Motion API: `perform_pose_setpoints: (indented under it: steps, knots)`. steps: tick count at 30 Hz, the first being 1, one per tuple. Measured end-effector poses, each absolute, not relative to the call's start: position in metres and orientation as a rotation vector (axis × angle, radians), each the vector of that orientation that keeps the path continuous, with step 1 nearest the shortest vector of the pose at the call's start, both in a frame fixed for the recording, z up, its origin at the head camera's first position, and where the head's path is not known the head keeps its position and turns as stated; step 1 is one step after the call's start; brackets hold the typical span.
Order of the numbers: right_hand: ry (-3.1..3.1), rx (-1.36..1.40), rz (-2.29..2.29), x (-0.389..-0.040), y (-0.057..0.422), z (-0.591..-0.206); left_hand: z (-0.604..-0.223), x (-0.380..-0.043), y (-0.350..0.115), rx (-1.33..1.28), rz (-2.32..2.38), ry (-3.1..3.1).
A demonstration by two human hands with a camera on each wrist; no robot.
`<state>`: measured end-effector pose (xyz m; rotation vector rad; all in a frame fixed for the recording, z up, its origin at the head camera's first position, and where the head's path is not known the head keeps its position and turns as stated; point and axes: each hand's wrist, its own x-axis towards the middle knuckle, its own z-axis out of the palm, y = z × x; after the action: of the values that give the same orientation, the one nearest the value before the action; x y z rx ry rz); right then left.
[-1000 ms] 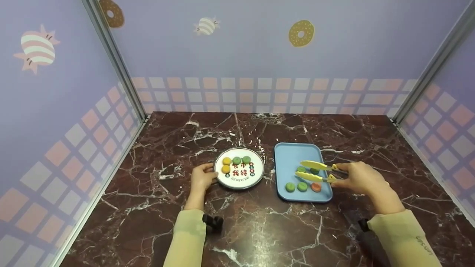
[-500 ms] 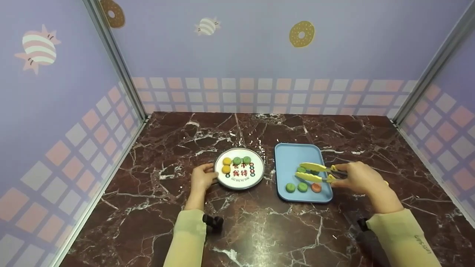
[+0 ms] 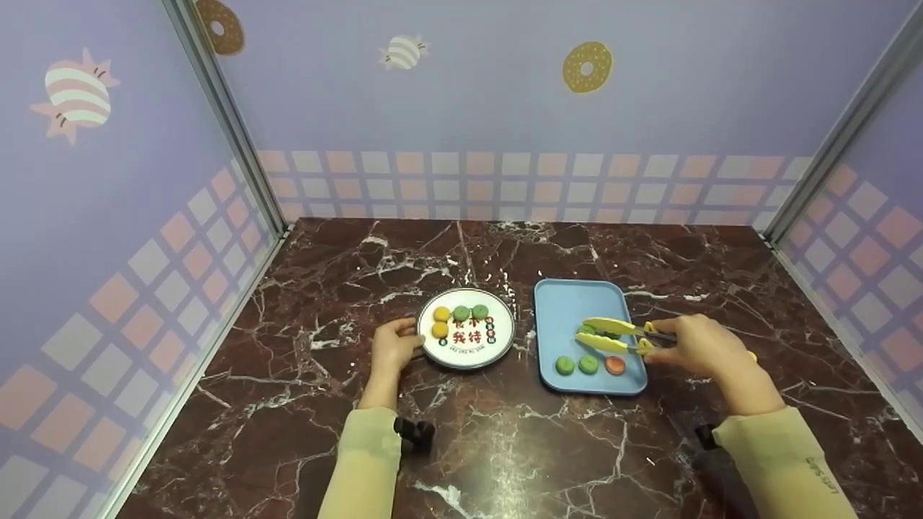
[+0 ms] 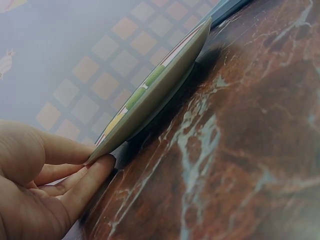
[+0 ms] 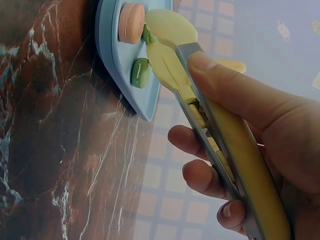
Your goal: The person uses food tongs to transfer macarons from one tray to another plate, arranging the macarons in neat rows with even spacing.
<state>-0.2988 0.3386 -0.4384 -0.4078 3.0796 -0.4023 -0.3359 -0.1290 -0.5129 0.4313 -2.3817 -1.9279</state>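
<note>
My left hand (image 3: 391,346) pinches the near-left rim of a round white plate (image 3: 472,355), thumb on top and fingers beneath in the left wrist view. Two yellow macarons (image 3: 440,329) and two green macarons (image 3: 479,311) lie on the plate. My right hand (image 3: 699,346) grips yellow-tipped tongs (image 3: 606,344) over a blue tray (image 3: 570,299). The tong heads stand either side of a green macaron (image 3: 589,331), partly covering it and another green one behind. Along the tray's near side lie two green macarons (image 3: 565,365) and an orange macaron (image 5: 131,23).
Plate and tray stand side by side on a dark red marbled table (image 3: 519,447), with a narrow gap between them. Purple patterned panels (image 3: 490,94) rise at the back and both sides. Black wrist cameras (image 3: 414,431) sit at both sleeves.
The tong heads have come slightly closer together around the green macaron in the tray. My left hand and the plate stay in place.
</note>
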Motion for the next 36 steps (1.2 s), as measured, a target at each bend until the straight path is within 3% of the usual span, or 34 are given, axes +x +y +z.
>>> perform_pose_setpoints:
  steps: [36]
  knots:
    - [3.08,-0.41,-0.391,-0.297,0.327,-0.426,-0.513,-0.335,-0.127,0.44,-1.901,-2.41]
